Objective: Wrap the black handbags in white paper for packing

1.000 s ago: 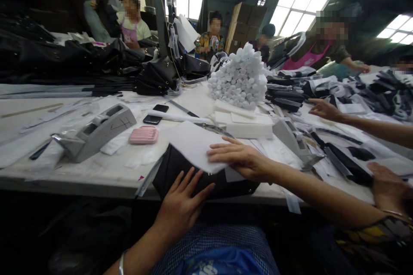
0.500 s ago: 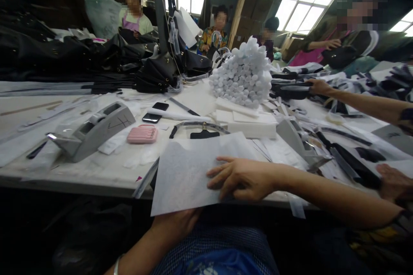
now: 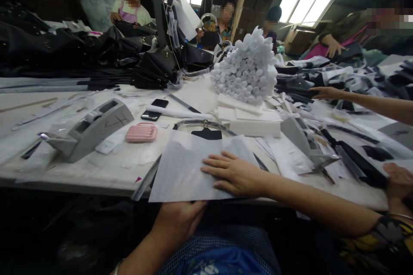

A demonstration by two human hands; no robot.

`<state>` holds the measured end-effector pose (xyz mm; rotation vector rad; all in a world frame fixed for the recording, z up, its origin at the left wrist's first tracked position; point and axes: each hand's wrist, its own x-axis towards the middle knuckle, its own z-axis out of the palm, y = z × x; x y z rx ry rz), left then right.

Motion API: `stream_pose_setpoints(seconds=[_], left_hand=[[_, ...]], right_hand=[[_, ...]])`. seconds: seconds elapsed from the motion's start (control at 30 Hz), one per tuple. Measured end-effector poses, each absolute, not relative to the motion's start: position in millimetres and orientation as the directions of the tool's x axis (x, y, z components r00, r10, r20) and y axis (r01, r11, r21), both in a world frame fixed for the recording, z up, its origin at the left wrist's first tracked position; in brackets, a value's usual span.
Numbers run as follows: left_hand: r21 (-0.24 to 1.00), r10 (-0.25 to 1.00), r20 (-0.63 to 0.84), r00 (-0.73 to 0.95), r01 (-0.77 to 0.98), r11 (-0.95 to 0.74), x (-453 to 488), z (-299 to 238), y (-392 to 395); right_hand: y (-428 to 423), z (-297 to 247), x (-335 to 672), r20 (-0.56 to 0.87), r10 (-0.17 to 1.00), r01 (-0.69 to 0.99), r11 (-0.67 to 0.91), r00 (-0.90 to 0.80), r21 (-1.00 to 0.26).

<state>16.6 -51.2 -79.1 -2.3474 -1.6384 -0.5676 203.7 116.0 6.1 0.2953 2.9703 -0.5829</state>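
A white tissue-like sheet (image 3: 183,172) lies at the table's near edge, over a black bag of which only a dark sliver (image 3: 154,176) shows. My right hand (image 3: 235,174) rests flat on the sheet's right half, fingers stretched out, holding nothing. My left hand (image 3: 179,223) is below the table edge at the sheet's near border. Its fingers are tucked under the sheet and hidden, so what they grip cannot be seen. A black strap with a tab (image 3: 206,131) lies just beyond the sheet.
A grey tape dispenser (image 3: 88,129), a pink case (image 3: 142,132) and a black phone (image 3: 155,109) lie to the left. A pile of white rolls (image 3: 247,71) and foam blocks (image 3: 254,126) stands behind. A co-worker's hands (image 3: 398,182) (image 3: 325,92) work at right. Black bags (image 3: 155,68) crowd the back.
The sheet, first draped over the black bag, was lifted, spread and laid flat over it. My left hand slid from the bag's top to under the sheet's near edge.
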Motion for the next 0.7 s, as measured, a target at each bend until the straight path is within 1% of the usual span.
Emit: stream_pose_setpoints(seconds=[0.1,0.2,0.3,0.37,0.43,0.57,0.7], left_hand=[[0.017,0.842,0.432,0.323,0.931,-0.365,16.6,-68.5,-57.7],[0.092,0.852,0.421,0.312,0.920,-0.382,18.4,-31.8,-69.9],[0.135,0.816,0.485,0.315,0.895,-0.426,20.9,16.0,-68.6],[0.141,0.791,0.522,0.319,0.883,-0.448,21.1,34.5,-53.1],[0.137,0.801,0.497,0.335,0.881,-0.453,19.0,33.5,-30.7],[0.131,0.874,0.375,0.310,0.915,-0.381,11.4,-6.5,-1.9],[0.152,0.876,0.393,0.279,0.920,-0.362,8.9,-38.0,-11.1]], right_hand=[[117.9,2.4,204.8,-0.127,0.170,0.206,0.901,-0.977,-0.382],[116.6,-2.1,207.2,-0.111,0.175,0.205,0.902,-0.978,-0.380],[114.7,-6.2,209.6,-0.092,0.184,0.205,0.907,-0.979,-0.368],[114.7,-8.1,211.4,-0.068,0.189,0.201,0.908,-0.980,-0.367],[116.2,-9.4,214.1,-0.036,0.196,0.196,0.907,-0.980,-0.373],[121.3,-12.2,222.4,0.037,0.250,0.215,0.890,-0.967,-0.403],[123.3,-19.9,230.2,0.176,0.309,0.183,0.843,-0.935,-0.506]])
